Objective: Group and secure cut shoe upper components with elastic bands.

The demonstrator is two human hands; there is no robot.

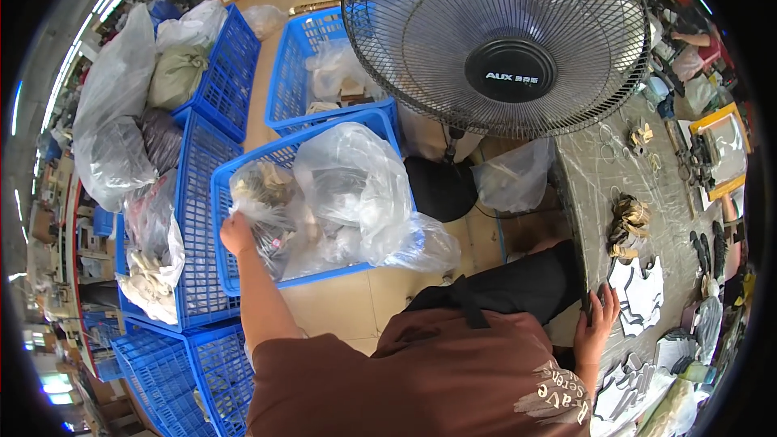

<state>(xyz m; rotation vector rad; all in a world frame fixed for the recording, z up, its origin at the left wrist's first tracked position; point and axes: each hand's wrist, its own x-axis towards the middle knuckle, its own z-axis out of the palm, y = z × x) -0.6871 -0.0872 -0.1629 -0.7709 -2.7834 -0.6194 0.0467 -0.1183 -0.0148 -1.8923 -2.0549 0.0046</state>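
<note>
My left hand (236,233) is at the left rim of a blue plastic basket (223,269), its fingers closed on the gathered top of a clear plastic bag (261,209). Brownish and dark contents show through that bag. A bigger clear plastic bag (353,176) bulges up beside it in the same basket. On the right, my right hand (597,325) rests at the edge of a table (589,202) with fingers spread and nothing in them. Just beyond its fingertips lie white cut pieces with dark edges (638,291).
A large black floor fan (510,69) rises ahead, over a second blue basket (285,85). Stacked blue crates (206,226) with stuffed bags stand at left. Tan bundled pieces (630,222) and scissors (609,144) lie on the table. Another clear bag (515,176) is beside the fan base.
</note>
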